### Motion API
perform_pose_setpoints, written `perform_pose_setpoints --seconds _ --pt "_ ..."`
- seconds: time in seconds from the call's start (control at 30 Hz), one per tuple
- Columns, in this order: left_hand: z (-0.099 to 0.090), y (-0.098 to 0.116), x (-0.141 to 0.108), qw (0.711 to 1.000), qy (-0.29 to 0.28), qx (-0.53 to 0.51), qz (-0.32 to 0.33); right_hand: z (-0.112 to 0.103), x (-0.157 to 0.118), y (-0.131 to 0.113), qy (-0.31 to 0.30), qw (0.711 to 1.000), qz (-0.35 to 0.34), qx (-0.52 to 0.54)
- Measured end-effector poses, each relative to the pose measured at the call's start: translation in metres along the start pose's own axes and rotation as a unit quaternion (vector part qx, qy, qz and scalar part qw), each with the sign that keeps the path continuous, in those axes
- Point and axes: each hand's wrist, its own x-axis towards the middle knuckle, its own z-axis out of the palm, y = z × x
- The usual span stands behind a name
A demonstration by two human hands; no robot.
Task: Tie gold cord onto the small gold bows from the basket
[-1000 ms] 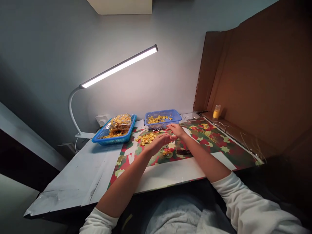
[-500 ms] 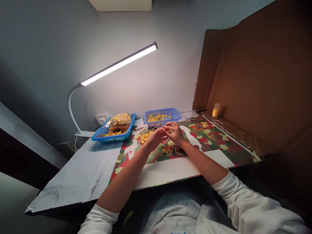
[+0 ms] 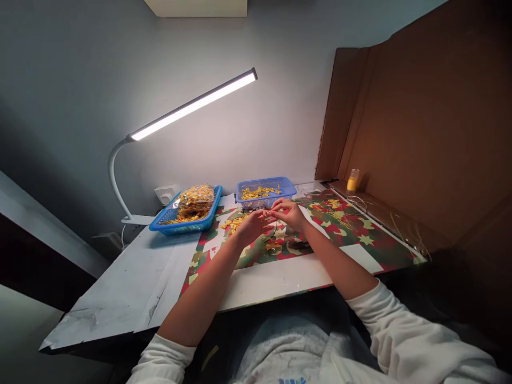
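My left hand (image 3: pixel 252 224) and my right hand (image 3: pixel 288 214) meet fingertip to fingertip above the camouflage-patterned mat (image 3: pixel 362 240). Both are closed in a pinch; whatever sits between the fingers is too small to make out. Just left of my left hand lies a heap of yellow petal-like pieces (image 3: pixel 231 224). Below the hands, a small golden piece (image 3: pixel 273 245) rests on the mat. Beyond them stands a blue-violet basket (image 3: pixel 288 188) with more yellow pieces (image 3: pixel 256 192) inside.
A blue basket (image 3: pixel 160 226) holding a clear plastic bag (image 3: pixel 198 197) of yellow pieces stands on the left. A lit lamp (image 3: pixel 196 105) arches above. At right, yellow sprigs (image 3: pixel 334 204), a small jar of yellow stuff (image 3: pixel 352 182) and a tall cardboard panel (image 3: pixel 424 128).
My hands have shifted very slightly while staying together at the fingertips, the right wrist a little further right. The whole view has moved a touch. Baskets and lamp stand as before.
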Motion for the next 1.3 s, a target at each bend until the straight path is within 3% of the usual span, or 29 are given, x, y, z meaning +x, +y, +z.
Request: perform_pose_setpoints --seconds 0.13,0.23,0.33,0.47,0.6,0.67,0.77,0.93,1.1,1.3 --pt "0.001 0.0 -0.002 0.997 0.01 0.079 0.017 -0.011 0.004 -0.002 -0.039 0.987 0.08 0.132" --pt "0.003 0.0 -0.005 0.974 0.026 0.221 0.053 -0.019 0.007 0.0 0.036 0.957 0.143 0.248" --pt "0.002 0.0 -0.008 0.918 0.019 0.38 0.112 -0.03 0.013 0.005 0.152 0.907 0.184 0.346" --pt "-0.001 0.0 -0.01 0.823 -0.025 0.544 0.162 -0.049 0.018 0.014 0.305 0.837 0.227 0.394" --pt "0.0 0.002 -0.012 0.736 -0.053 0.642 0.207 -0.063 0.019 0.021 0.385 0.796 0.269 0.382" --pt "0.001 0.004 -0.013 0.709 -0.06 0.664 0.231 -0.066 0.019 0.024 0.418 0.78 0.289 0.367" --pt "0.003 0.005 -0.015 0.691 -0.058 0.681 0.236 -0.069 0.017 0.028 0.469 0.758 0.314 0.326" --pt "0.003 0.006 -0.017 0.689 -0.03 0.693 0.209 -0.075 0.016 0.034 0.504 0.756 0.3 0.288" --pt "-0.003 0.005 -0.015 0.703 0.031 0.684 0.193 -0.078 0.016 0.042 0.514 0.783 0.26 0.234" --pt "-0.011 0.004 -0.01 0.672 0.037 0.699 0.241 -0.077 0.013 0.056 0.497 0.815 0.286 0.083"
